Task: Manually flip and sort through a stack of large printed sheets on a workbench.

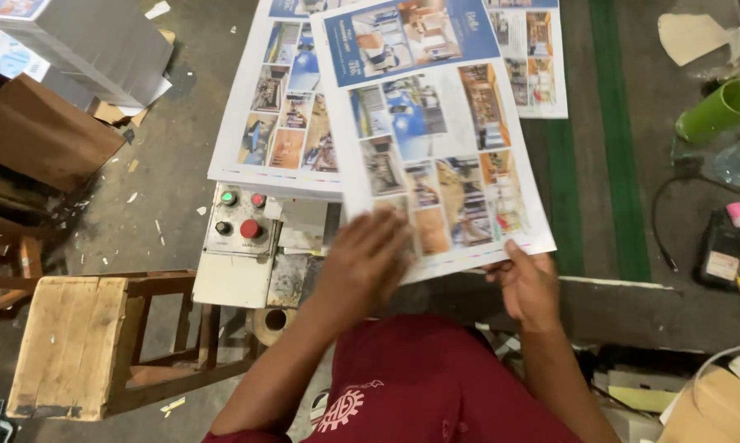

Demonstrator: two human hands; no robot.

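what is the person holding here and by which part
A large printed sheet of colour photos. The right hand grips its near right corner; the left hand lies flat on its near left edge, over the stack of printed sheets.

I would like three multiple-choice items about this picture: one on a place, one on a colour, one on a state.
1. Where is the wooden stool?
A. left of the control box
B. on the printed sheets
C. right of the green tube

2. What colour is the largest button on the control box?
A. blue
B. red
C. yellow

3. What is the right hand doing?
A. hanging free
B. pressing a button
C. gripping the top sheet

Answers: 1 A, it stands at the lower left; 2 B, it is red; 3 C, the fingers hold its lower edge, while the left hand lies flat on it.
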